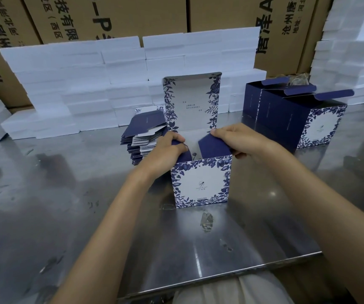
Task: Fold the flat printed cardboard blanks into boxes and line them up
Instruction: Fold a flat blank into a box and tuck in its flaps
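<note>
Both hands — left [169, 148], right [234, 139] — pinch box [200, 183] flaps (fingertips hidden)

We read large black Chinese characters on the brown cartons [115, 16] behind the table, including "有限", "唐泽" and "沧州", plus "P" and "A". The print on the box [200, 183] and its raised lid [193, 102] is too small for us to read.

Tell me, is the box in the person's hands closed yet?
Open: the box's lid stands upright while both hands fold the side flaps inward.
</note>
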